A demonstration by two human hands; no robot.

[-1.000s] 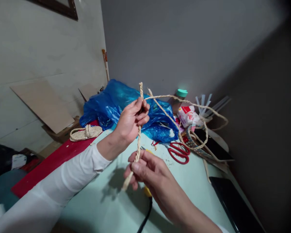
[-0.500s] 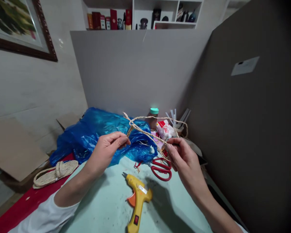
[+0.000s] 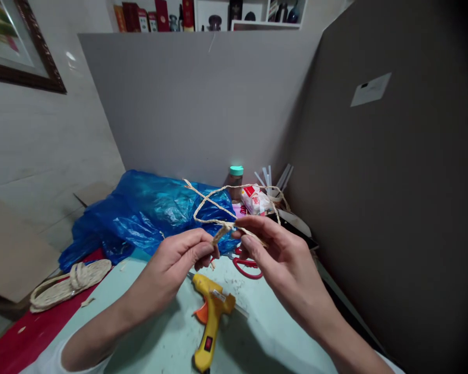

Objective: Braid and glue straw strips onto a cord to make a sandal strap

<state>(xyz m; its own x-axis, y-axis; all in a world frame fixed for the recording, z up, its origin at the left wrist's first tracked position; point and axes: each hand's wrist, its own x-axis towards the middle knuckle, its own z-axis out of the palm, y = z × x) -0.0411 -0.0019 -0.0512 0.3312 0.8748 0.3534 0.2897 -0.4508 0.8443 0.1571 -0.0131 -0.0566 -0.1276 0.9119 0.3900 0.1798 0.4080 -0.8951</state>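
Pale straw cord is held up over the table, looping up and round to the right behind my right hand. My left hand is closed, pinching a thicker braided bit of it between thumb and fingers. Close beside it, my right hand has thumb and fingertips around the cord near the braid's end. A loose, frayed cord end sticks up to the left. Below the hands lies a yellow glue gun with an orange trigger. Red-handled scissors lie behind it, partly hidden by my right hand.
A blue plastic bag is heaped at the back left. A woven straw sandal lies on red cloth. At the back stand a green-lidded jar, a red-and-white packet and white glue sticks. Grey panels enclose the table.
My right hand has moved left, up to my left hand, and now grips the cord near the braid. The cord loop has shifted and opened. The view has turned slightly right.
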